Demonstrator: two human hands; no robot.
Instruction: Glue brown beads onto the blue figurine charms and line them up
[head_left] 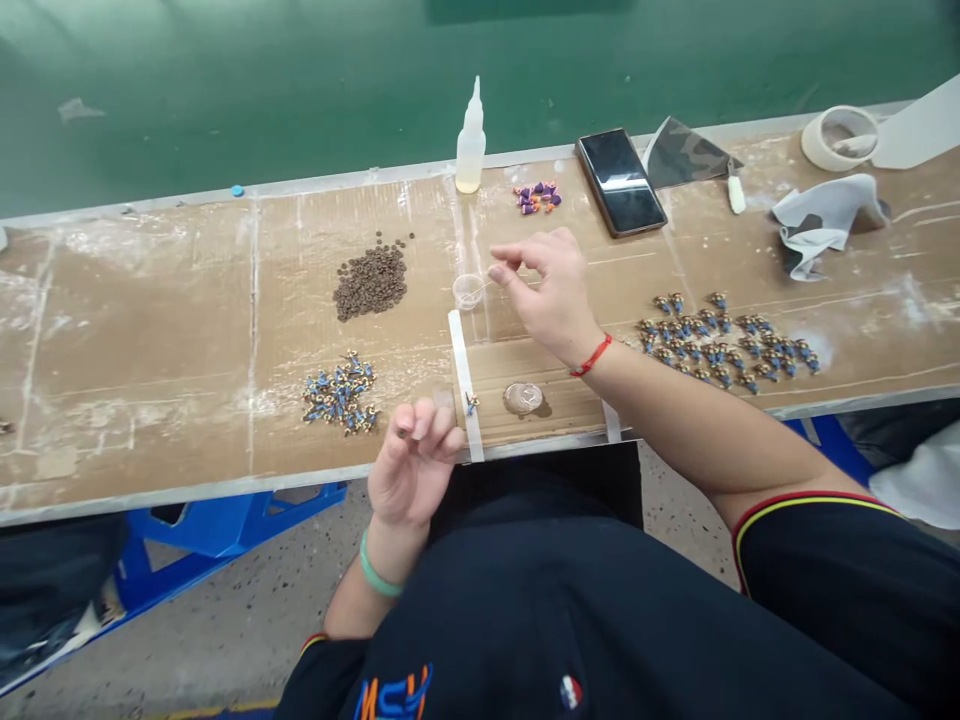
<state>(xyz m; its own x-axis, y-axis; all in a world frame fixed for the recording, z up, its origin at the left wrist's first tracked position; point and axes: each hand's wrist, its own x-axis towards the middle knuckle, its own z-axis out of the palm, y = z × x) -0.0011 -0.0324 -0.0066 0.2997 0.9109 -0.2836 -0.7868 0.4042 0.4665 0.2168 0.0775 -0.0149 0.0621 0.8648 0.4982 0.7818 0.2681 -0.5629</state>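
Observation:
My left hand (416,460) is at the table's front edge, palm up. Its thumb and a finger pinch a small brown disc (403,433). Further back, my right hand (551,295) pinches a thin pale stick (489,281), whose far end reaches into a small clear cup (466,291). One tiny blue and gold figure (471,404) stands by a white strip (459,350). A round clear dish (523,399) lies right of it. Left of my hands are a pile of brown discs (371,282) and a heap of blue and gold figures (341,394).
Many similar figures (724,342) spread out beyond my right forearm. Along the back are a squeeze bottle (471,145), purple and orange pieces (537,197), a phone (621,182), a white-handled tool (735,190), a tape roll (838,138) and a crumpled cloth (829,220).

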